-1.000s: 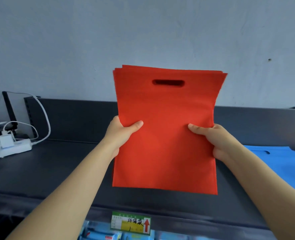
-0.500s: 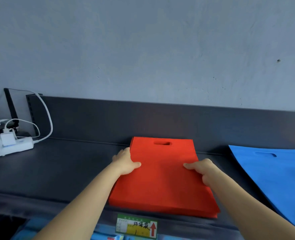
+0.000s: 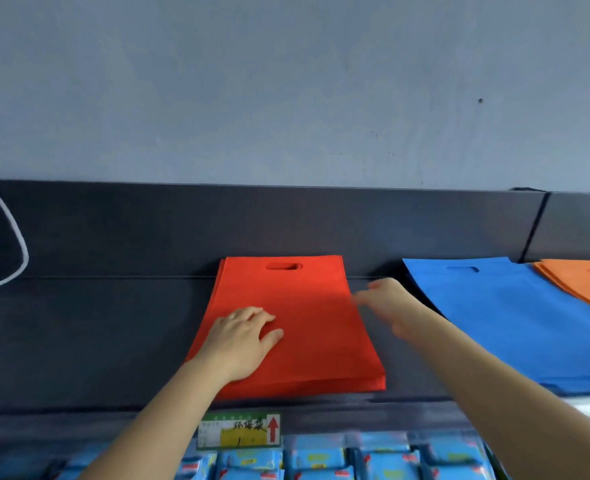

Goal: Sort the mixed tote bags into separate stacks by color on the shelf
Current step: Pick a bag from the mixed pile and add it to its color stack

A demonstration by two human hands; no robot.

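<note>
A stack of red tote bags (image 3: 307, 306) lies flat on the dark shelf (image 3: 96, 341), handle cut-outs toward the back wall. My left hand (image 3: 241, 336) rests palm-down on the stack's left half with fingers spread. My right hand (image 3: 387, 303) hovers at the stack's right edge, blurred by motion, fingers loose and holding nothing. A stack of blue tote bags (image 3: 515, 320) lies to the right, and orange tote bags (image 3: 584, 282) overlap its far right corner.
A white cable (image 3: 13, 237) loops at the far left of the shelf. A price label (image 3: 240, 430) with a red arrow hangs on the shelf's front edge. Blue packets (image 3: 321, 459) fill the shelf below.
The red stack went from held upright in both hands to lying flat on the shelf. My left hand shifted onto its top and my right hand let go and lifted off to the right.
</note>
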